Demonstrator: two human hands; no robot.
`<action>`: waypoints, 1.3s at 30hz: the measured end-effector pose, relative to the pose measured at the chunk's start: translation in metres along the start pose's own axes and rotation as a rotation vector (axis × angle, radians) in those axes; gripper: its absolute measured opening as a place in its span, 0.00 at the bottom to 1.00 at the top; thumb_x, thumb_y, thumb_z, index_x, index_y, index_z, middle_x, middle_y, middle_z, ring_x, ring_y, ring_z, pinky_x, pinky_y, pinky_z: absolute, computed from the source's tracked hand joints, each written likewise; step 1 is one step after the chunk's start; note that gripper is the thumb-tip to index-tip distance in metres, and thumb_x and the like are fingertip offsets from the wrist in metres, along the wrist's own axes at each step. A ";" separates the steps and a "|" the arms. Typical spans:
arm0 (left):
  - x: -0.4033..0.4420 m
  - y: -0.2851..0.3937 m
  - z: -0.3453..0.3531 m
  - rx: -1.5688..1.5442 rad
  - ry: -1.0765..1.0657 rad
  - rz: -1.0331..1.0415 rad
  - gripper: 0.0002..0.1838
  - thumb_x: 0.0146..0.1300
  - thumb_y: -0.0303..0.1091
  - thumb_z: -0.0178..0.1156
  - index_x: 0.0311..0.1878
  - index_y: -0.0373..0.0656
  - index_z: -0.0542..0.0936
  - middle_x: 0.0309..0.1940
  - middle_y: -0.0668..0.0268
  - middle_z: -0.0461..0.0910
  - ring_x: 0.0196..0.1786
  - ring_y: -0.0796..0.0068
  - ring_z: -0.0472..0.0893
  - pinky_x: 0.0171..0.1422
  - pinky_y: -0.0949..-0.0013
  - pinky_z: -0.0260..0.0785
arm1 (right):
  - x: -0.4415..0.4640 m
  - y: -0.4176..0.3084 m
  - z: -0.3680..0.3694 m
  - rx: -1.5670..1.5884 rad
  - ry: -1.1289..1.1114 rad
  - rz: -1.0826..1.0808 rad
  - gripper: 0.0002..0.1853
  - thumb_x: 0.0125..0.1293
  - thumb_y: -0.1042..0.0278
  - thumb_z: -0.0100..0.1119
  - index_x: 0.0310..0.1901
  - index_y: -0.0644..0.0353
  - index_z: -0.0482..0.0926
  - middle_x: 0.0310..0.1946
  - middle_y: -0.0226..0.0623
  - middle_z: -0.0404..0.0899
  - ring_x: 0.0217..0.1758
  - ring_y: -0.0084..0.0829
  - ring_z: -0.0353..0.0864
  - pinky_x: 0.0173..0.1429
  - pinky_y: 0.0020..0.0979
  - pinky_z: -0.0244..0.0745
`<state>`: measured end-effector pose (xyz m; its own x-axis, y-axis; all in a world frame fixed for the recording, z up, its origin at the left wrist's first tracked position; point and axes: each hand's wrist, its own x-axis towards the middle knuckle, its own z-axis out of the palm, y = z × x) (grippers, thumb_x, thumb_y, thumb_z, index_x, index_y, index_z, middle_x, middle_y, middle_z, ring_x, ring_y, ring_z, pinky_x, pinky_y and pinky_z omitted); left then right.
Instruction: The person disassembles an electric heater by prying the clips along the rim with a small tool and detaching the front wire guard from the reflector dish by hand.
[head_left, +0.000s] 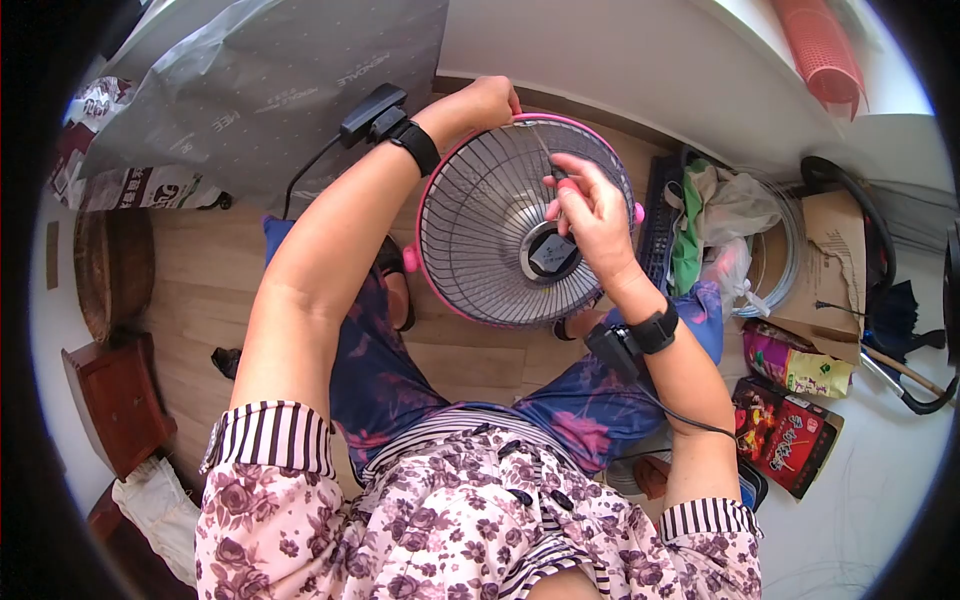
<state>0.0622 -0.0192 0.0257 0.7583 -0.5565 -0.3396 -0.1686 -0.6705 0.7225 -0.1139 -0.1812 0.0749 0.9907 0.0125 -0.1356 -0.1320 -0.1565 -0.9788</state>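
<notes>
A round, dish-shaped electric heater (470,225) with a wire grille, a pink rim and a pink knob on each side stands between my knees, its front facing up towards me. My left hand (487,103) is closed on the top of the pink rim, its fingertips partly hidden. In my right hand (598,215), above the grille, is a screwdriver (568,186) with a red and black handle. Its thin shaft points up towards the rim near my left fingers; whether the tip touches a screw I cannot make out. A square label (552,253) marks the grille's round centre.
A dark blue plastic basket (655,225) with bags stands right of the heater, beside coiled wire (790,250) and a cardboard box (835,250). Grey sheeting (270,90) hangs at upper left. A wooden stool (120,400) is at left, a red box (785,435) at right.
</notes>
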 end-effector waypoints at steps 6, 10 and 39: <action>0.002 0.001 0.002 0.036 0.013 0.004 0.15 0.52 0.25 0.62 0.45 0.37 0.84 0.34 0.57 0.84 0.35 0.68 0.82 0.37 0.65 0.75 | 0.007 -0.023 -0.005 0.353 0.056 0.390 0.21 0.66 0.73 0.49 0.57 0.77 0.66 0.36 0.42 0.80 0.20 0.16 0.69 0.20 0.15 0.63; 0.000 0.001 -0.001 0.012 0.015 0.003 0.15 0.52 0.25 0.62 0.45 0.37 0.83 0.34 0.56 0.84 0.36 0.66 0.82 0.38 0.65 0.75 | 0.010 -0.017 0.003 0.331 -0.013 0.436 0.08 0.67 0.68 0.53 0.38 0.66 0.75 0.26 0.29 0.71 0.20 0.12 0.64 0.18 0.15 0.56; 0.004 -0.005 0.001 0.038 0.023 0.039 0.15 0.52 0.27 0.64 0.45 0.39 0.84 0.33 0.58 0.84 0.34 0.68 0.82 0.38 0.64 0.75 | 0.037 -0.022 -0.035 0.157 -0.105 0.509 0.09 0.64 0.69 0.58 0.42 0.65 0.78 0.23 0.27 0.72 0.16 0.11 0.62 0.15 0.15 0.51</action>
<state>0.0650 -0.0187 0.0201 0.7645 -0.5718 -0.2975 -0.2219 -0.6669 0.7113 -0.0734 -0.2119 0.0964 0.7924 0.0739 -0.6055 -0.6059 -0.0193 -0.7953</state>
